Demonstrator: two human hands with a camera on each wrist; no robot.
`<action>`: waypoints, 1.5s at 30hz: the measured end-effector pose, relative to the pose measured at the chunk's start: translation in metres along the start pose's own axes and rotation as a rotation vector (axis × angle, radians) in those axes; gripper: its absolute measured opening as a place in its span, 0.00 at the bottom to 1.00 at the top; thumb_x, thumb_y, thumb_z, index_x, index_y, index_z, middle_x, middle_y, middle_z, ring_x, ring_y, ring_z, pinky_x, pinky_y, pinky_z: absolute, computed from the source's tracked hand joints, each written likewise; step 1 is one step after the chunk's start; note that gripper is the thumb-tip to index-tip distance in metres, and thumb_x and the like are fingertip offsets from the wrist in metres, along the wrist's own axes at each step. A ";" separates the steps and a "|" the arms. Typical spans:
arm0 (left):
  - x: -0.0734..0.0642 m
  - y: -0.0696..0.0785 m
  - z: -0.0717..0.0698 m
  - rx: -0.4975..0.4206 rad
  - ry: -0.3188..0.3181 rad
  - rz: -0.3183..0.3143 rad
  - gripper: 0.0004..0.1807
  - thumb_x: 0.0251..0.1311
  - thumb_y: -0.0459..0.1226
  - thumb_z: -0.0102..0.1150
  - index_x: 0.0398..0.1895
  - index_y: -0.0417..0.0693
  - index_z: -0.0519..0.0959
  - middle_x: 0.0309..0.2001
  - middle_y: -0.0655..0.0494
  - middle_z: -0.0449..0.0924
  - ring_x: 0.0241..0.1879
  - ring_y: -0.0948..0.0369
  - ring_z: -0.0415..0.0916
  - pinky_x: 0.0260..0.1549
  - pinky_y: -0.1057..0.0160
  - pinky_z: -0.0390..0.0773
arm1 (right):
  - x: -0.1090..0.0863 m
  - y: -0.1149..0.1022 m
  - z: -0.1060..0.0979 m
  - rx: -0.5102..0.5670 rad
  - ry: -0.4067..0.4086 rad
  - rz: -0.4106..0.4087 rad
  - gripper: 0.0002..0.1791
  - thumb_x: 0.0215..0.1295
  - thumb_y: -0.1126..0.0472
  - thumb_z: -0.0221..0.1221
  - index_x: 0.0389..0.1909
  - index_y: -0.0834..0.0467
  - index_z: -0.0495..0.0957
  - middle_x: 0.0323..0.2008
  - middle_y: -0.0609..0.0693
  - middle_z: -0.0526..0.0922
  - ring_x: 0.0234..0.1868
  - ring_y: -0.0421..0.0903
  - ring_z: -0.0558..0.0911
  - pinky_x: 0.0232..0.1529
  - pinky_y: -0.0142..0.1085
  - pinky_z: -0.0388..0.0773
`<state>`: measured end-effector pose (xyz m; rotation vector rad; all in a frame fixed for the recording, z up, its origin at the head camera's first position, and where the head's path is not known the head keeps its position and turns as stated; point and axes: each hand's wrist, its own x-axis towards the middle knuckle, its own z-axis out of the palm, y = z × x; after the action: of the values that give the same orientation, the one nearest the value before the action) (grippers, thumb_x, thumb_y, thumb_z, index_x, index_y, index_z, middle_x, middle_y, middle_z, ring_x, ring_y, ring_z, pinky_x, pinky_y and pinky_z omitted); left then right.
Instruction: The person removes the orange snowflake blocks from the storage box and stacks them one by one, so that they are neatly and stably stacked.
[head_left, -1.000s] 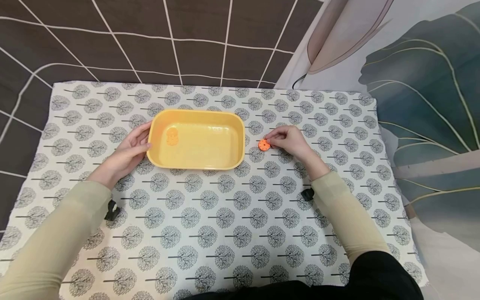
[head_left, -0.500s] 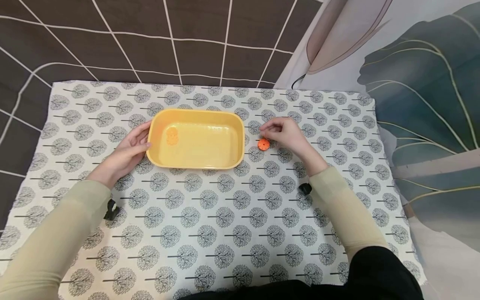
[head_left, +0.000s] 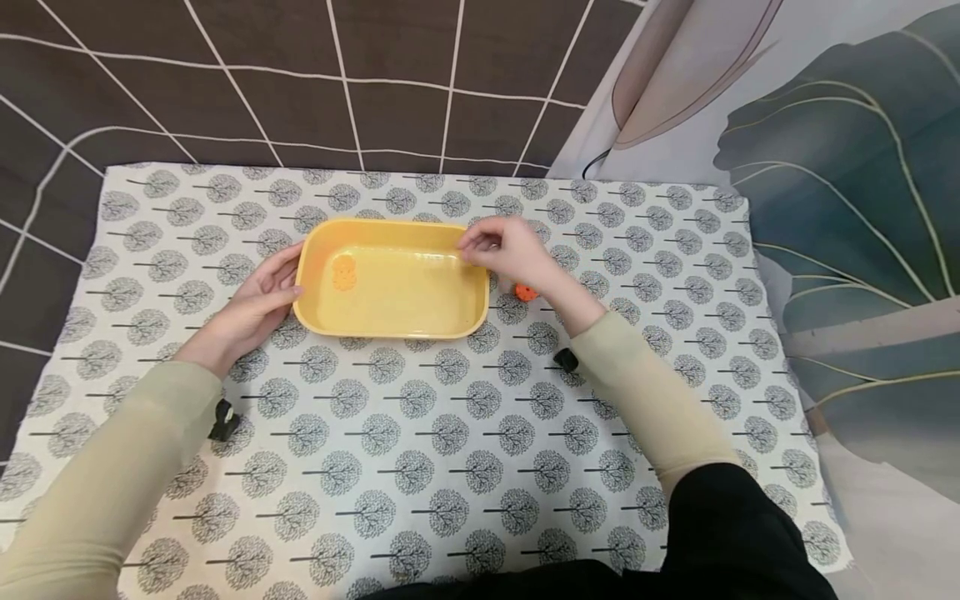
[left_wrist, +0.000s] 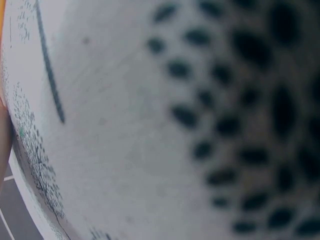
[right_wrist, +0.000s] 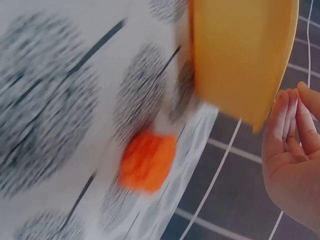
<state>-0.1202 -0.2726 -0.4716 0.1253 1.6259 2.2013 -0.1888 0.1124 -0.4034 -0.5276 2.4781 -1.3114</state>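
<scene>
A yellow rectangular plastic basin (head_left: 390, 327) lies on the patterned cloth. My left hand (head_left: 258, 304) holds its left end, thumb at the rim and fingers against the outer wall. Over the basin's right end is my right hand (head_left: 510, 248), its fingers bent and the fingertips close to the thumb. Nothing shows between them in the right wrist view, though something tiny could be hidden. A small orange disc (head_left: 527, 292) lies on the cloth just right of the basin, partly covered by the right hand. Up close the orange disc (right_wrist: 148, 161) looks blurred and knobbly.
The white cloth (head_left: 420, 533) with printed trees covers the table. On the basin's floor is a small darker figure (head_left: 344, 272), perhaps moulded or printed. A dark grid-patterned curtain (head_left: 405, 117) hangs behind the far edge. The left wrist view shows mostly blurred cloth.
My right hand has left the orange disc and moved left over the basin's right end. The disc stays on the cloth. My left hand and the basin hold still.
</scene>
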 end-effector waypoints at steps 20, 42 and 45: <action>0.000 0.000 0.000 0.001 -0.005 0.012 0.39 0.71 0.20 0.50 0.83 0.50 0.57 0.88 0.47 0.41 0.73 0.75 0.67 0.73 0.77 0.69 | 0.049 -0.035 0.080 0.031 -0.171 -0.059 0.08 0.68 0.69 0.69 0.46 0.63 0.87 0.45 0.57 0.90 0.45 0.47 0.86 0.47 0.27 0.85; 0.000 -0.001 -0.001 -0.006 -0.010 0.015 0.39 0.71 0.20 0.48 0.83 0.51 0.58 0.88 0.46 0.39 0.73 0.75 0.66 0.78 0.72 0.65 | 0.068 -0.049 0.126 -0.087 -0.160 -0.136 0.14 0.64 0.71 0.70 0.51 0.64 0.86 0.48 0.57 0.90 0.48 0.47 0.87 0.48 0.19 0.83; 0.000 -0.001 -0.001 -0.003 -0.011 0.013 0.39 0.71 0.20 0.48 0.83 0.51 0.58 0.88 0.47 0.39 0.78 0.71 0.62 0.79 0.71 0.64 | 0.070 -0.048 0.128 -0.105 -0.166 -0.133 0.16 0.64 0.70 0.71 0.52 0.63 0.86 0.49 0.56 0.89 0.49 0.46 0.86 0.50 0.19 0.82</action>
<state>-0.1200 -0.2732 -0.4731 0.1471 1.6204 2.2086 -0.1893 -0.0371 -0.4383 -0.8049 2.4191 -1.1369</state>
